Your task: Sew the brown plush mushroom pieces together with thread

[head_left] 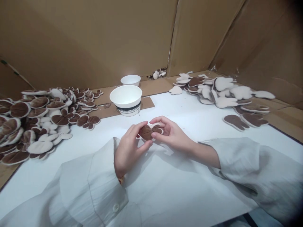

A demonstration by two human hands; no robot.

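Note:
Between my two hands is a brown plush piece [146,132] with a pale edge and rounded lobes, held just above the white table. My left hand [131,146] grips its left side, fingers behind and thumb in front. On the other side, my right hand [171,134] pinches the smaller lobes between thumb and fingers. Part of the piece is hidden by the fingers. Beyond my hands stands a white bowl [126,96] with dark thread wound round its lower part.
Many similar brown-and-white plush pieces [39,146] are heaped on the left. Flatter, paw-shaped white and brown pieces [233,94] lie piled at the right. A second white bowl [130,79] stands behind the first. Cardboard walls [94,41] enclose the white table [189,186].

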